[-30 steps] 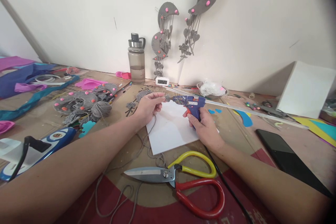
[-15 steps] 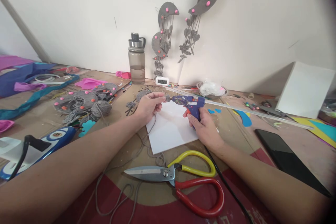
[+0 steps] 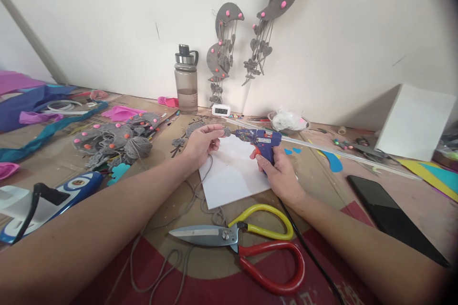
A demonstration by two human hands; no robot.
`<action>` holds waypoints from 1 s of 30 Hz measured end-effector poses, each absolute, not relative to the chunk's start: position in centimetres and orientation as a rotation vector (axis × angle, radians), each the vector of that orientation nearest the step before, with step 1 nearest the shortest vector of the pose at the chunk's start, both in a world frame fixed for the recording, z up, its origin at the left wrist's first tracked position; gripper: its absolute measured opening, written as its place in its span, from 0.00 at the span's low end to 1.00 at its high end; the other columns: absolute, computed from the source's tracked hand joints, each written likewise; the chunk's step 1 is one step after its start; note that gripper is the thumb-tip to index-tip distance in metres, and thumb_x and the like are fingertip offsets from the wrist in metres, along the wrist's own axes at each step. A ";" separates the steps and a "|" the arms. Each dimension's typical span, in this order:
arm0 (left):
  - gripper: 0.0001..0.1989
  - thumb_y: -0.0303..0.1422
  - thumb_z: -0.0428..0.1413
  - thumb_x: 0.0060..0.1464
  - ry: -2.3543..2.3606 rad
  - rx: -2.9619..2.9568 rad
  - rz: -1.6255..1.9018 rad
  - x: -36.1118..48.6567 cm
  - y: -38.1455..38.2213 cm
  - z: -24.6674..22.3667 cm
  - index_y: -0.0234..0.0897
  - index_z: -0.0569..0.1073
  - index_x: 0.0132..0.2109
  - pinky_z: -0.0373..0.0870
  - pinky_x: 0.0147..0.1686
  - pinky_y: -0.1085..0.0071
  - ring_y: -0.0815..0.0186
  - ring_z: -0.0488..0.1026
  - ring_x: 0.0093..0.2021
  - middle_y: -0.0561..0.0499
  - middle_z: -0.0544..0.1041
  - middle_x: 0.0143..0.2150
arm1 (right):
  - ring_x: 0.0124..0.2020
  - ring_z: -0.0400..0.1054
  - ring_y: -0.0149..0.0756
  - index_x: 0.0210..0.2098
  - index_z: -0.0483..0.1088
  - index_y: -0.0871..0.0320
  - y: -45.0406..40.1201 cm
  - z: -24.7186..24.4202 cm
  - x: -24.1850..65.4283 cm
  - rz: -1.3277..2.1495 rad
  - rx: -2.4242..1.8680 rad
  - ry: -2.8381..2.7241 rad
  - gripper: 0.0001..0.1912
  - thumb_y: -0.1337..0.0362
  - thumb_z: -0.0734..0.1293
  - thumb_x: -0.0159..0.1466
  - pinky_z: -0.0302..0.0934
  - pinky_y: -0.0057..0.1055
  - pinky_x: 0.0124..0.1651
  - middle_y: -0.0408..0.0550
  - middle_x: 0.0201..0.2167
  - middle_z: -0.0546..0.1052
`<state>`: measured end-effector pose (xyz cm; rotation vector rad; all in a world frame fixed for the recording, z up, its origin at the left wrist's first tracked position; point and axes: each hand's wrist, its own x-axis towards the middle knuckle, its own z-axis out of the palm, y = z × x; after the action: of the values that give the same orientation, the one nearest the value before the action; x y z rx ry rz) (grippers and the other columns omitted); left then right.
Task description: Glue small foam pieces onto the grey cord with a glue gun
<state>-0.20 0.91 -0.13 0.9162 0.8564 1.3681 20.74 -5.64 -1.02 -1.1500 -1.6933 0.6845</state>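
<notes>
My left hand (image 3: 206, 144) pinches a small grey felt piece (image 3: 227, 132) between thumb and fingertips; its exact shape is too small to tell. A blue hot glue gun (image 3: 259, 139) is gripped in my right hand (image 3: 281, 171), with fingers around its handle and by the orange trigger. Its nozzle points left, close to the grey piece. Below both hands lies a white board (image 3: 229, 176). Grey yarn (image 3: 193, 200) trails from near my left hand down the table. In front lie large scissors (image 3: 222, 237) with one yellow and one red handle.
Grey felt moons with pompoms (image 3: 118, 136) and a yarn ball (image 3: 138, 147) lie at left, near a blue-and-white tool (image 3: 71, 195). A water bottle (image 3: 186, 81) and small clock (image 3: 221, 110) stand behind. At right lie a phone (image 3: 390, 214) and a long clear stick (image 3: 343, 153).
The glue gun has shifted very slightly to the right, its nozzle drawing a little away from the grey piece. My left hand stays almost still.
</notes>
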 end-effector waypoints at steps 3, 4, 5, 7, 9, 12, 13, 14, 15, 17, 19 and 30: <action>0.19 0.28 0.67 0.37 0.841 0.941 1.356 -0.3 1.0 -0.3 0.32 0.73 0.38 0.55 0.18 0.78 0.77 0.63 0.18 0.50 0.76 0.27 | 0.30 0.63 0.32 0.42 0.66 0.57 -5.5 -1.0 20.8 0.670 -1.159 -1.708 0.11 0.58 0.61 0.64 0.56 0.30 0.31 0.45 0.33 0.73; 0.19 0.29 0.68 0.37 0.833 0.945 1.355 -0.3 1.0 -0.3 0.32 0.73 0.39 0.55 0.17 0.78 0.77 0.63 0.18 0.50 0.76 0.27 | 0.30 0.63 0.32 0.42 0.66 0.57 -5.5 -1.0 20.8 0.661 -1.165 -1.715 0.11 0.58 0.61 0.64 0.56 0.30 0.32 0.45 0.33 0.73; 0.19 0.29 0.68 0.37 0.827 0.946 1.355 -0.3 1.1 -0.4 0.32 0.73 0.39 0.55 0.17 0.78 0.77 0.63 0.18 0.51 0.76 0.27 | 0.30 0.63 0.32 0.42 0.66 0.57 -5.5 -1.0 20.8 0.654 -1.173 -1.721 0.11 0.58 0.61 0.64 0.56 0.31 0.32 0.45 0.33 0.73; 0.19 0.29 0.68 0.36 0.823 0.939 1.360 -0.4 1.1 -0.5 0.32 0.73 0.38 0.55 0.17 0.78 0.76 0.63 0.19 0.51 0.75 0.26 | 0.30 0.63 0.32 0.42 0.66 0.57 -5.5 -1.0 20.8 0.649 -1.180 -1.722 0.11 0.58 0.61 0.64 0.56 0.31 0.33 0.45 0.32 0.73; 0.19 0.30 0.68 0.36 0.826 0.930 1.368 -0.4 1.1 -0.5 0.32 0.73 0.38 0.55 0.17 0.78 0.76 0.63 0.19 0.52 0.75 0.26 | 0.30 0.64 0.33 0.43 0.65 0.57 -5.5 -1.0 20.8 0.658 -1.177 -1.714 0.11 0.58 0.61 0.64 0.56 0.31 0.32 0.45 0.32 0.73; 0.18 0.29 0.68 0.37 0.841 0.933 1.373 -0.3 1.1 -0.4 0.32 0.73 0.38 0.55 0.17 0.78 0.76 0.63 0.19 0.51 0.75 0.26 | 0.30 0.64 0.33 0.44 0.65 0.58 -5.5 -1.1 20.8 0.674 -1.164 -1.696 0.13 0.57 0.61 0.64 0.55 0.30 0.31 0.45 0.33 0.73; 0.18 0.29 0.67 0.37 0.845 0.939 1.371 -0.3 1.0 -0.4 0.31 0.73 0.38 0.55 0.17 0.78 0.76 0.63 0.19 0.50 0.75 0.26 | 0.30 0.64 0.32 0.44 0.65 0.58 -5.6 -1.1 20.8 0.677 -1.162 -1.693 0.13 0.57 0.61 0.64 0.55 0.30 0.31 0.45 0.33 0.73; 0.18 0.29 0.67 0.37 0.846 0.945 1.369 -0.2 1.0 -0.4 0.31 0.73 0.38 0.55 0.17 0.78 0.76 0.63 0.19 0.50 0.75 0.27 | 0.30 0.64 0.32 0.44 0.65 0.58 -5.6 -1.1 20.8 0.677 -1.160 -1.692 0.13 0.57 0.61 0.64 0.55 0.30 0.32 0.45 0.33 0.73; 0.18 0.29 0.67 0.37 0.844 0.952 1.365 -0.2 1.0 -0.4 0.31 0.73 0.38 0.55 0.17 0.78 0.76 0.63 0.19 0.50 0.76 0.27 | 0.30 0.64 0.32 0.44 0.65 0.58 -5.5 -1.1 20.8 0.676 -1.158 -1.693 0.12 0.57 0.61 0.64 0.56 0.30 0.32 0.45 0.33 0.73; 0.19 0.29 0.67 0.37 0.839 0.958 1.362 -0.2 1.0 -0.4 0.32 0.73 0.38 0.55 0.18 0.78 0.76 0.63 0.19 0.50 0.76 0.27 | 0.30 0.64 0.32 0.43 0.65 0.58 -5.5 -1.1 20.8 0.668 -1.160 -1.700 0.12 0.58 0.61 0.64 0.56 0.31 0.33 0.46 0.34 0.73; 0.19 0.30 0.67 0.37 0.840 0.955 1.365 -0.2 1.0 -0.5 0.32 0.73 0.38 0.55 0.18 0.78 0.76 0.63 0.19 0.50 0.75 0.26 | 0.31 0.64 0.33 0.43 0.65 0.58 -5.5 -1.1 20.8 0.644 -1.177 -1.714 0.11 0.59 0.61 0.64 0.57 0.31 0.34 0.46 0.33 0.74; 0.18 0.30 0.67 0.36 0.856 0.974 1.381 -0.2 1.0 -0.5 0.32 0.73 0.37 0.55 0.18 0.78 0.76 0.63 0.19 0.52 0.74 0.24 | 0.33 0.66 0.34 0.45 0.64 0.57 -5.5 -1.2 20.9 0.604 -1.160 -1.723 0.13 0.58 0.61 0.64 0.58 0.31 0.35 0.47 0.36 0.75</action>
<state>-0.18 1.00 -0.50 0.9742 0.8558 1.3813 20.93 -5.50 -1.20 -1.1597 -1.7226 0.6044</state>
